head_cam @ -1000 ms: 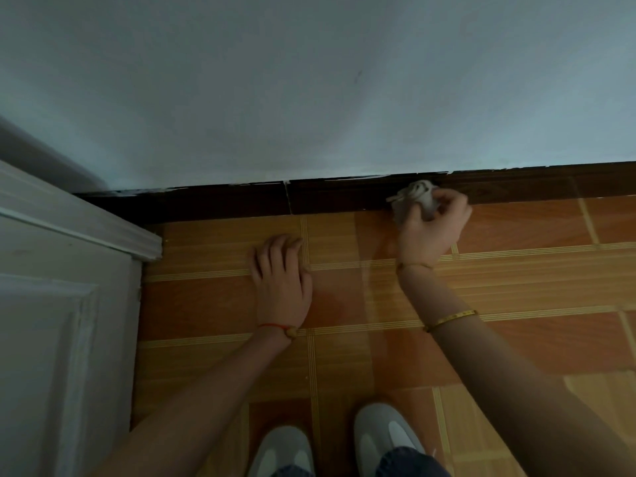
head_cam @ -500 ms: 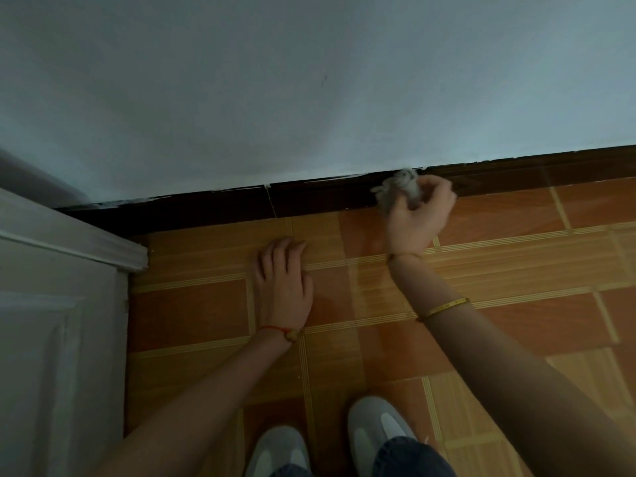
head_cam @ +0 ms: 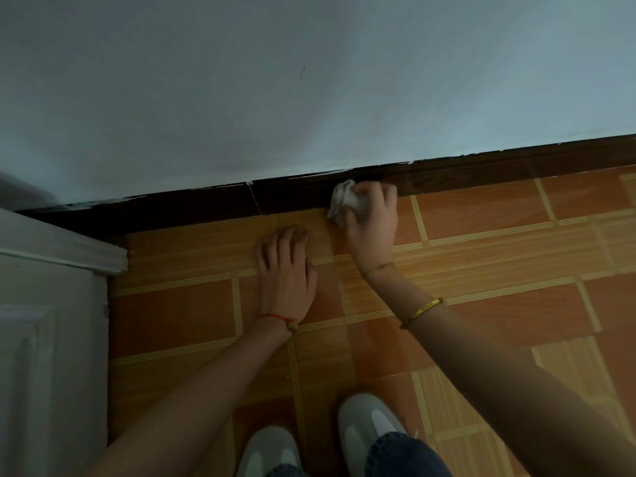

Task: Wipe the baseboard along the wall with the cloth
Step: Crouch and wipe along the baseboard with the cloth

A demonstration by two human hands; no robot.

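Head view shows the right hand (head_cam: 370,218) gripping a crumpled white cloth (head_cam: 344,199) and pressing it against the dark baseboard (head_cam: 481,173) where it meets the tiled floor (head_cam: 499,256), just right of a thin vertical seam in the board. The left hand (head_cam: 287,270) lies flat on the floor, fingers straight and holding nothing, apparently bracing the crouched person, whose two pale shoes (head_cam: 368,425) show at the bottom edge. The wiping step appears to be under way, partway along the wall. The next move likely calls for sliding the cloth sideways along the board with steady pressure; the stretch toward the white door frame (head_cam: 69,249) on the left looks darker and harder to judge.
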